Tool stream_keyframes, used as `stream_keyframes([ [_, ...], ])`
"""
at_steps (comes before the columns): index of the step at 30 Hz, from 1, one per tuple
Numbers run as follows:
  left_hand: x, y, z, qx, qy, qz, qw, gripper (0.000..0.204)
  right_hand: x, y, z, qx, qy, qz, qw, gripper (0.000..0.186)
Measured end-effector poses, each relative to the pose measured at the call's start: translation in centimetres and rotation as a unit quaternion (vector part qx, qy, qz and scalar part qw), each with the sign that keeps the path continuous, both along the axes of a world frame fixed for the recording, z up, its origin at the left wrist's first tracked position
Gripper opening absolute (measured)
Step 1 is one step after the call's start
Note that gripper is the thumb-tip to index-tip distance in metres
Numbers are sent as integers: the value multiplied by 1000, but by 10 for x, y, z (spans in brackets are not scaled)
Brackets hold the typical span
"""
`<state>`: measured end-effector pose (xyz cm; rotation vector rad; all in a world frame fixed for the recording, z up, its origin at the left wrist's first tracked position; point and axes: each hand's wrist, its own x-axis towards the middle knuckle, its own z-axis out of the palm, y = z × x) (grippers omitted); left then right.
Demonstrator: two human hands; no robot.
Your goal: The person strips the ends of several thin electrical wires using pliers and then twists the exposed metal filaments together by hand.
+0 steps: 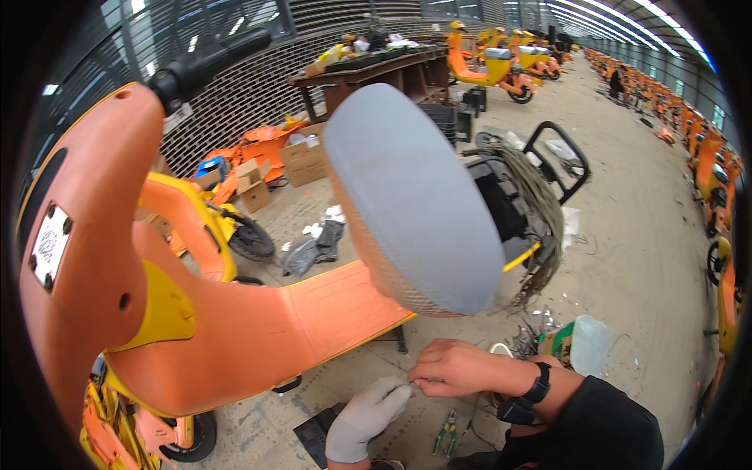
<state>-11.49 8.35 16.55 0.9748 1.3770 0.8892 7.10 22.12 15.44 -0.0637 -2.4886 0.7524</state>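
Below the scooter's footboard, my left hand (370, 417) in a pale grey glove and my bare right hand (453, 368) meet fingertip to fingertip. Both are closed in a pinch; whatever lies between the fingertips is too small to make out. A black strap (539, 385) circles my right wrist. The orange and yellow scooter (235, 313) stands just beyond my hands, with its grey seat (411, 196) above them. On the floor by my right forearm lie pliers (445, 433) with green and yellow handles. A flat black piece (315, 432) lies beside my left hand.
A green and white bag (589, 345) stands at the right, near a bundle of cables (540, 235) by a black rack. Cardboard boxes (304, 157) and orange panels (262, 145) lie at the back left, before a cluttered table (368, 70). Many scooters line the right side.
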Motion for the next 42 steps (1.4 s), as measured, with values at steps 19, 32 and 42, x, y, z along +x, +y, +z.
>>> stream_keyframes([
  [19, 35, 9, 8, -11, -277, 2, 961, 33, 23, 10, 4, -11, 42, -5, 999, 9],
  [32, 44, 6, -25, 73, -528, 70, 843, 44, 12, -1, 6, -123, 40, -36, 991, 8],
  [42, 45, 0, -7, 109, -518, 117, 840, 48, 4, -9, 7, -170, 69, -23, 983, 8],
])
